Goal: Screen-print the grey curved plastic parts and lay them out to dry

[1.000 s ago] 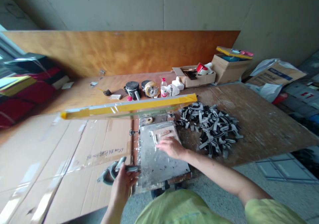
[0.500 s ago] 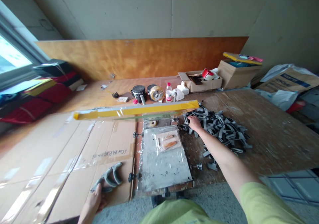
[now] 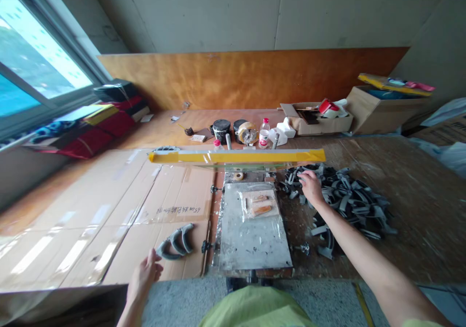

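Observation:
My left hand (image 3: pixel 143 277) hovers at the near edge of the cardboard, fingers loosely apart and holding nothing, just left of a curved grey plastic part (image 3: pixel 175 242) that lies on the cardboard. My right hand (image 3: pixel 310 187) reaches into the left side of a pile of grey curved parts (image 3: pixel 345 198), fingers bent down onto the pieces; I cannot see whether one is gripped. Between my arms lies a metal plate (image 3: pixel 251 235) with an orange jig under clear film (image 3: pixel 259 204). A raised frame with yellow tape (image 3: pixel 236 156) hangs above the plate's far end.
Flattened cardboard (image 3: pixel 91 220) covers the table's left half. Black tins (image 3: pixel 221 129), a tape roll (image 3: pixel 247 133) and a small bottle (image 3: pixel 264 134) stand behind the frame. Open cardboard boxes (image 3: pixel 382 106) sit at the back right. Folded fabrics (image 3: pixel 94 123) lie under the window.
My left hand set the grey part on the cardboard and let go of it. My right hand left the plate and reached right into the grey pile. The view swung left.

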Motion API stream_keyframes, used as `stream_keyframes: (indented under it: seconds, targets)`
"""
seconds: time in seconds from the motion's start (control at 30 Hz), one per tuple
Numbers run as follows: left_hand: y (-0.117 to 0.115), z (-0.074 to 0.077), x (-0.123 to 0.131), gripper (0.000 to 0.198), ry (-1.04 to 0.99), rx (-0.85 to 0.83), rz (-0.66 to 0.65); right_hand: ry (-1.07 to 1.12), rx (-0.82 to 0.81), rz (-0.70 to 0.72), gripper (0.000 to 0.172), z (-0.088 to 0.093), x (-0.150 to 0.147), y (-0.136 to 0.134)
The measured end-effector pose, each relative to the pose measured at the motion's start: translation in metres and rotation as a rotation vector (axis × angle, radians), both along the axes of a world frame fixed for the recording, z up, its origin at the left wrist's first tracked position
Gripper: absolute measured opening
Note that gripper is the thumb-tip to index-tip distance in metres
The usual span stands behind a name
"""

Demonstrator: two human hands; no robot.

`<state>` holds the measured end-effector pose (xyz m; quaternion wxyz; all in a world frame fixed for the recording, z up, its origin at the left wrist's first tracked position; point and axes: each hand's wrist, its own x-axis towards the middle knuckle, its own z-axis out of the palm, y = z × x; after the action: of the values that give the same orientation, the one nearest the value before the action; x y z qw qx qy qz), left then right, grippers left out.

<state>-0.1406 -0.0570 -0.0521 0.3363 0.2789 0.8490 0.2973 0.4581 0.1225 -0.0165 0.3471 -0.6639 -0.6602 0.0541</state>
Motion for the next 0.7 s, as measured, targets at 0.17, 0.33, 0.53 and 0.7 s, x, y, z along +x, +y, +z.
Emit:
stream_keyframes:
  seconds: [0.17, 0.33, 0.53, 0.7]
  targets:
    - [0.064, 0.066, 0.040, 0.054, -0.167, 0.330, -0.072, 0.364, -0.147, 0.415, 0.030, 0.032, -0.084, -0.025]
    - [0.124, 0.156, 0.107, 0.047, -0.293, 0.684, -0.242, 0.381, -0.297, 0.771, 0.023, 0.029, -0.142, -0.037]
    - [0.152, 0.221, 0.143, 0.039, -0.386, 0.971, -0.294, 0.252, -0.326, 0.860, 0.033, 0.021, -0.140, -0.028]
    - [0.159, 0.240, 0.155, 0.037, -0.343, 1.028, -0.258, 0.337, -0.384, 0.879, 0.036, 0.013, -0.137, -0.024]
